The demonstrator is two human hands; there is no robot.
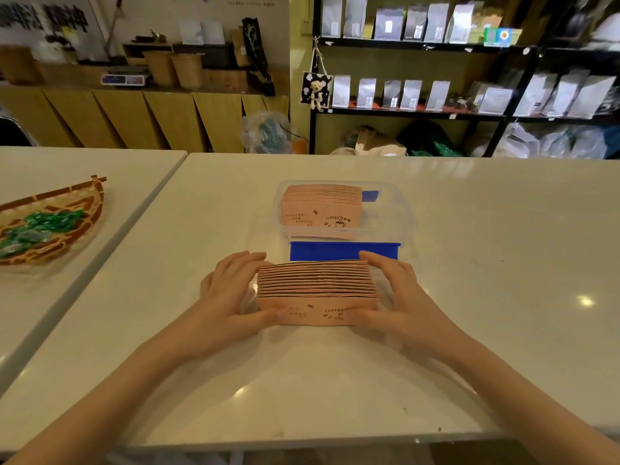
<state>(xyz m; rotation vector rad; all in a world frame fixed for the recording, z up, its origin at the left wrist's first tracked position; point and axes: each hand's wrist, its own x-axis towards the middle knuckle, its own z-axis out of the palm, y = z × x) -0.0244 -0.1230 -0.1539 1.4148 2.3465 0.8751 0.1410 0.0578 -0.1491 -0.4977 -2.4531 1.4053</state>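
A stack of pink coffee sachets stands on edge on the white table, right in front of me. My left hand grips its left end, thumb on the front sachet and fingers curled behind. My right hand grips the right end the same way. Just beyond lies a clear plastic box with blue clips; a second row of pink sachets stands in its left part.
A woven basket of green-wrapped sweets sits on the neighbouring table at the left. The white table stretches right and toward me. Beyond it stand wooden cabinets and black shelves of pouches.
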